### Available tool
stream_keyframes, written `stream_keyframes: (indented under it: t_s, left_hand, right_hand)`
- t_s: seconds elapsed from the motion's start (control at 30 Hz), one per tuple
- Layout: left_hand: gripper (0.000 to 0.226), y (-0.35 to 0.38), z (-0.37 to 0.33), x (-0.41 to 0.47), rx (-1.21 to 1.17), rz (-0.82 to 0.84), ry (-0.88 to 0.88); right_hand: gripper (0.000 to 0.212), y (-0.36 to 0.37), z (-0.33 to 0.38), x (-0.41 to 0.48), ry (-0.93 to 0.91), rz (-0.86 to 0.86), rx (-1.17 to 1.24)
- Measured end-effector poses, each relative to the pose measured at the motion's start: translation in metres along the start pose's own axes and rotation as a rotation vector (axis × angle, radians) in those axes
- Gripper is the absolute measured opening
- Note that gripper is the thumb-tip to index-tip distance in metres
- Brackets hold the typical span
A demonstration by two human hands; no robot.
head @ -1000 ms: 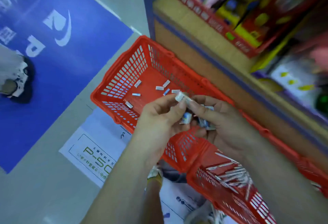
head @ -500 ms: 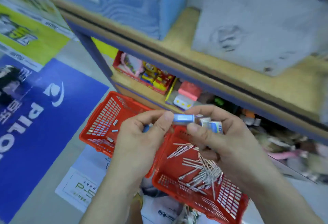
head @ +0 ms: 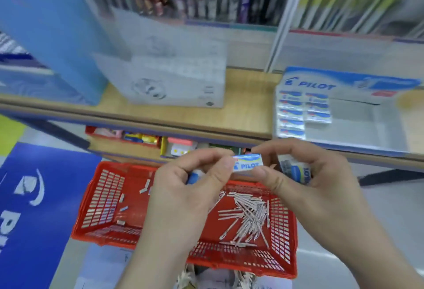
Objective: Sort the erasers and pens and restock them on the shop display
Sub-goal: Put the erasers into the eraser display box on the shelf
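- Left hand (head: 190, 192) and right hand (head: 307, 181) pinch one Pilot eraser (head: 248, 163) between them; the right also grips spare erasers (head: 296, 170).
- Best done label up, set flush against the stocked erasers (head: 291, 114) in the display box (head: 358, 144).
- Roughly eight stocked; about four loose erasers (head: 121, 197) in the red basket (head: 101, 188); pens (head: 247, 215) too heaped to count.

Left hand (head: 190, 188) and right hand (head: 305, 181) pinch a PILOT eraser (head: 249, 162) between thumbs and forefingers, right hand also holding a second eraser (head: 296, 170), over red baskets: pens (head: 247, 215) in right basket (head: 281, 226), loose erasers (head: 143, 189) in left basket (head: 101, 199).
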State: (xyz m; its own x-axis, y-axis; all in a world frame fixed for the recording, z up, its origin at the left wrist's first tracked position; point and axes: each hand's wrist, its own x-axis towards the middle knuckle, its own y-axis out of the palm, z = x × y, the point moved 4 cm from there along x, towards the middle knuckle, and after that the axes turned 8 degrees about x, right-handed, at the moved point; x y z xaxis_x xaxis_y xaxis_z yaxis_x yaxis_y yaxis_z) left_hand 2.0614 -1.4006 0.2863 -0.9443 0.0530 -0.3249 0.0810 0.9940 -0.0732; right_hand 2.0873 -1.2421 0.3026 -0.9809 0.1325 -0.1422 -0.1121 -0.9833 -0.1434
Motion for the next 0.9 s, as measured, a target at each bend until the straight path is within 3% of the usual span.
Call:
stream_keyframes:
  t_s: [0.1, 0.27, 0.47, 0.67, 0.9]
  left_hand:
    - [0.016, 0.027, -0.011, 0.006, 0.059, 0.06, 0.048]
    - [0.008, 0.071, -0.022, 0.021, 0.238, 0.144, 0.185]
    - [0.005, 0.088, -0.021, 0.062, 0.547, 0.055, 0.284]
    - [0.011, 0.099, -0.013, 0.085, 0.776, 0.112, 0.31]
    - [0.026, 0.11, -0.012, 0.086, 0.894, 0.082, 0.301]
  right_hand:
    - [0.02, -0.026, -0.004, 0.002, 0.067, -0.01, 0.123]
    - [0.021, -0.071, -0.013, 0.007, 0.121, -0.246, 0.227]
    - [0.006, -0.127, -0.022, 0.023, 0.085, -0.545, -0.095]
    - [0.012, -0.115, -0.027, 0.044, 0.185, -0.437, -0.461]
    - [0.02, -0.106, -0.023, 0.05, 0.215, -0.439, -0.661]
